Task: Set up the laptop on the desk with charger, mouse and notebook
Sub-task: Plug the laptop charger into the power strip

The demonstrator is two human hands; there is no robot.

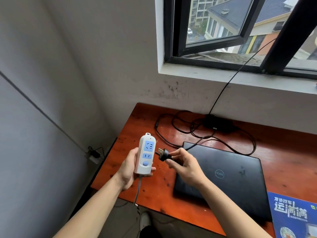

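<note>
A closed black laptop point(228, 176) lies on the reddish wooden desk point(154, 191). My left hand point(127, 170) grips a white power strip point(146, 154) with blue sockets, held upright above the desk's left end. My right hand point(184, 166) pinches a black three-pin charger plug point(162, 154), its pins a short gap from the strip's sockets. The charger brick point(217, 123) and its looped cable point(180, 127) rest at the back of the desk. A blue notebook point(291, 215) lies at the front right, partly on the laptop's corner. No mouse is in view.
A window point(223, 31) with a black frame stands open above the desk; a thin black cable point(231, 79) runs from it down to the desk. A wall socket with a plug point(93, 154) sits low on the left wall. The strip's grey cord point(138, 191) hangs past the desk edge.
</note>
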